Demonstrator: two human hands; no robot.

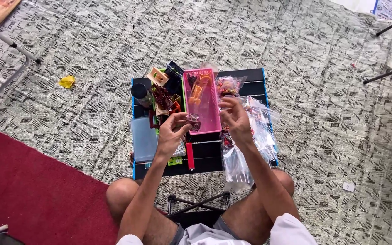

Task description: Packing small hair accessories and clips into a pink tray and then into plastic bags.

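Item: small dark part (193,120), pinched in the left hand (172,131) grip, held over the near end of the pink basket (208,109). Right hand (235,119): fingers apart, empty, above clear packets (250,136) at right. Table (205,152): orange pieces already in basket; loose parts (164,97) remain left.

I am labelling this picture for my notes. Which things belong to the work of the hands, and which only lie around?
In the work: left hand pinching a small dark part; right hand; clear plastic bags; pink basket.

Lying about: yellow scrap; red mat; small white square.
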